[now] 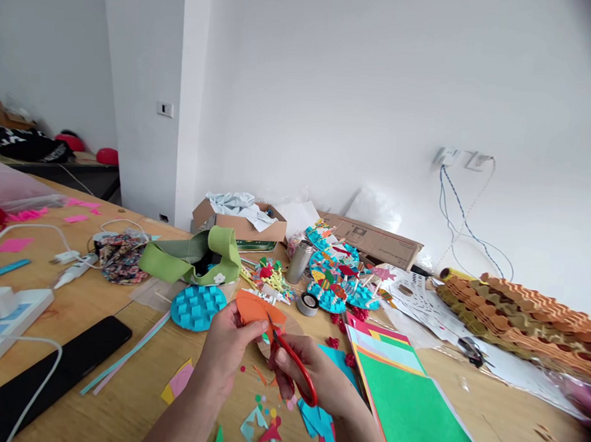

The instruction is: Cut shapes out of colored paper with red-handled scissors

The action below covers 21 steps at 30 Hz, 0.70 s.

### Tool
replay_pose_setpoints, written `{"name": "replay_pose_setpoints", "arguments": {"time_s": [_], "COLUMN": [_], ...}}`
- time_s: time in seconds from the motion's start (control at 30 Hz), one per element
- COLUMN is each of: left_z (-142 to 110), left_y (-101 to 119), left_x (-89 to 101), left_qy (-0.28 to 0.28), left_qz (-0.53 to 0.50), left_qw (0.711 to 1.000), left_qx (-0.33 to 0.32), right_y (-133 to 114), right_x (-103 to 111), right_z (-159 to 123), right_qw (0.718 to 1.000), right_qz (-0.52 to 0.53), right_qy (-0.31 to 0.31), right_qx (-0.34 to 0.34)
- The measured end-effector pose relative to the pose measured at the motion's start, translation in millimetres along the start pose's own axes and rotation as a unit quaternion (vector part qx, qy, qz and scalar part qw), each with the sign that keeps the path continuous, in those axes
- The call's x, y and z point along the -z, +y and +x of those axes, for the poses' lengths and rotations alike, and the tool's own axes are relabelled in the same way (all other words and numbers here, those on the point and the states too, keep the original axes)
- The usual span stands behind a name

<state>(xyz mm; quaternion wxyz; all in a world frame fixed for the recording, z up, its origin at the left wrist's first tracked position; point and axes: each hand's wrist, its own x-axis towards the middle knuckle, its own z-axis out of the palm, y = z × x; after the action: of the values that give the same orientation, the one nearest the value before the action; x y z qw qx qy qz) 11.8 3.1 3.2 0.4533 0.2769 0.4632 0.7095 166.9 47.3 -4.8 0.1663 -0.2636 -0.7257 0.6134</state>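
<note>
My left hand (233, 337) is closed on a piece of orange paper (257, 307), pinching its lower left edge between thumb and fingers. In my right hand (309, 368) is a pair of scissors (294, 358) with red handles, its blades at the orange paper. Just behind the hands lies a blue disc (199, 307) covered with raised folded squares. Beneath them, small paper scraps (263, 429) and coloured dots are strewn over the wooden table (139, 398). A round brown piece, partly hidden, shows behind my right hand.
Coloured paper sheets (414, 408) lie on the right, green on top. Farther back are a tape roll (308, 304), a metal can (299, 262), decorated blue discs (330, 270) and a cardboard box (238, 225). To the left are a black phone (48, 372) and a power strip (13, 330); egg trays (534, 322) are stacked right.
</note>
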Motion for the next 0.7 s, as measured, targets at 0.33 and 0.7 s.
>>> {"name": "replay_pose_setpoints", "arguments": {"time_s": [0.33, 0.7], "left_z": [-0.3, 2.5], "left_y": [-1.2, -2.7], "left_x": [1.1, 4.4], "left_qy": [-0.003, -0.014], "left_qz": [0.000, -0.009], "left_qw": [1.000, 1.000], "left_qx": [-0.002, 0.022], "right_y": [6.4, 1.0], "right_x": [2.3, 0.1], "right_z": [2.7, 3.6], "right_qw": [1.000, 1.000], "right_qz": [-0.009, 0.004], "right_qy": [0.006, 0.013], "right_qx": [0.005, 0.002]}}
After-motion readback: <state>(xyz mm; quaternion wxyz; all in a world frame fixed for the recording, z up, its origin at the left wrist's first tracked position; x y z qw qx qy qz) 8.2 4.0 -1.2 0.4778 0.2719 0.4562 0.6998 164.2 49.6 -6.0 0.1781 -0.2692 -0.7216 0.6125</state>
